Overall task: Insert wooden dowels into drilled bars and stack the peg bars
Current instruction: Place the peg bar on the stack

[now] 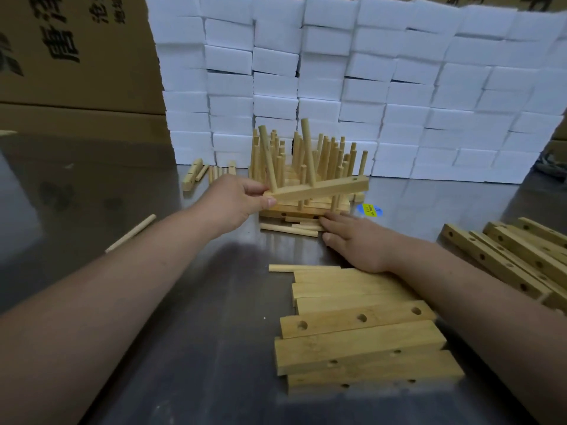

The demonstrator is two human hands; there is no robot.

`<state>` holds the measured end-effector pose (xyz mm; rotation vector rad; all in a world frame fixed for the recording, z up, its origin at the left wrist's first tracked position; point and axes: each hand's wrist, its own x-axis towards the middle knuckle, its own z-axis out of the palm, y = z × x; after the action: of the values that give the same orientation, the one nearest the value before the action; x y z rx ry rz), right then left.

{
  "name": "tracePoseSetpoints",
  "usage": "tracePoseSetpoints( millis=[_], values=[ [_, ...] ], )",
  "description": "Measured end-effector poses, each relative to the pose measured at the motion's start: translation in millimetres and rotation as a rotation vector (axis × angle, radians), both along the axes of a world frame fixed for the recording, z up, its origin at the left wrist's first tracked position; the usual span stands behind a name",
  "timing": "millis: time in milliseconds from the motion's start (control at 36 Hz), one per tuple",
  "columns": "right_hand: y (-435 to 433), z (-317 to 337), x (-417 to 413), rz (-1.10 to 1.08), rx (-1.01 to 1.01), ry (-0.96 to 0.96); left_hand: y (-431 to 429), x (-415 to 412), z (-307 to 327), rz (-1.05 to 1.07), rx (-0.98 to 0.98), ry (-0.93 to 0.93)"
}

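The peg bar (pixel 322 190) sits just above the middle of the frame, lifted clear of the table (pixel 199 302) and tilted, its right end higher. The left hand (pixel 242 200) pinches its left end between thumb and curled fingers, probably so the rest of the bar stays free to work on. Two dowels stand up from it near the held end; the hole by its right end looks empty.

That likely explains the right hand (pixel 352 240), right of centre. Its fingers are stretched out and close together, tips resting on the loose dowels (pixel 288 230) lying flat before the stack (pixel 276 213). It has not closed on one, so it seems to be picking out the third peg.

The stack of finished bars stands directly behind the held bar, pegs bristling upward, within easy reach for setting this one down.

Undowelled drilled bars (pixel 359 320) lie at lower centre under the right forearm, with more (pixel 506 256) at the right edge. White foam blocks (pixel 337 72) wall off the back.
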<state>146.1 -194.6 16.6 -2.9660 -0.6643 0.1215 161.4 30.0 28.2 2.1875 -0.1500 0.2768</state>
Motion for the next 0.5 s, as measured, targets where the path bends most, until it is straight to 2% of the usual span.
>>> tracePoseSetpoints(
  millis=[139, 500],
  values=[
    [-4.2, -0.1, 0.2, 0.024, -0.058, 0.019, 4.3, 2.6, -8.7, 0.026, -0.006, 0.027],
    [-4.3, 4.3, -5.0, 0.058, 0.003, -0.072, 6.9, 3.6, -19.5, 0.022, 0.122, 0.023]
  ],
)
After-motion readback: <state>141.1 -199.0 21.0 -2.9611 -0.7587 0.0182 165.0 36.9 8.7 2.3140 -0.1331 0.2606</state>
